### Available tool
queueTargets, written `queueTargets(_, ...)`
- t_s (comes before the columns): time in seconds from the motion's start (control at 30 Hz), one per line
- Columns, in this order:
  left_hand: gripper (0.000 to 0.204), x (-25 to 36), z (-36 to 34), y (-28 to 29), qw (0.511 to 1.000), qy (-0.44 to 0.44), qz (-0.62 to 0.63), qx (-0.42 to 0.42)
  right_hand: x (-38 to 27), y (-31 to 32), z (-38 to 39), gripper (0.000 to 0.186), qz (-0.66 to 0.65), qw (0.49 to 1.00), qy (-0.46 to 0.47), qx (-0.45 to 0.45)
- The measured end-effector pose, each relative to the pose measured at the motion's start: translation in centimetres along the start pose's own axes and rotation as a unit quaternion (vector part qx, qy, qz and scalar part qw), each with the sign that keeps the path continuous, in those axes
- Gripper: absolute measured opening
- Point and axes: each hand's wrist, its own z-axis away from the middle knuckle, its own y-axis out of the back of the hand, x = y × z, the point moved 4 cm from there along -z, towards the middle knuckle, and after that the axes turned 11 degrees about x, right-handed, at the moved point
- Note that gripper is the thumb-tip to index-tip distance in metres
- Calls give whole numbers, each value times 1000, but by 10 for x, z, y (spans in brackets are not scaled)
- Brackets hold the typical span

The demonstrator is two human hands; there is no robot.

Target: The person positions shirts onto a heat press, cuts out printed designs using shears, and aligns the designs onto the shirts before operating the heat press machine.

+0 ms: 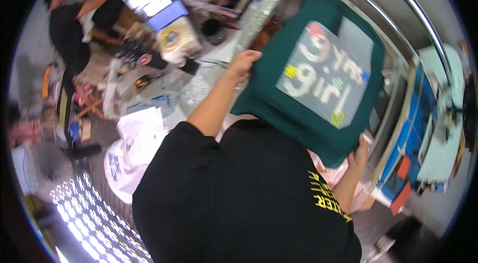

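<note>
A dark green cloth [271, 71], which looks like a shirt spread over a flat board, lies in front of me to the right. On it rests a translucent transfer sheet [318, 106] with white lettering and small coloured shapes. My left hand [244, 65] has its fingers curled at the cloth's left edge. At the near right corner, my right hand [362, 150] grips the cloth's edge; part of its fingers is hidden. Pale pink fabric [332, 169] shows below the green cloth near my right wrist.
Metal rails [393, 6] run along the far right, beside a blue board [411, 118]. A white printed cloth [130, 153] hangs at my left. Farther off stand a lit screen [153, 1] and a cluttered table. Another person [69, 26] works at the far left.
</note>
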Motion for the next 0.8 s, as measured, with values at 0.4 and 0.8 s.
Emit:
queueTargets(0.4,18,8,-11,18,993,43,56,-93,-10,-8,17,14,-29,997,63,32)
queueTargets(0.8,36,12,3,7,999,-8,-9,-42,3,13,16,25,24,995,64,78)
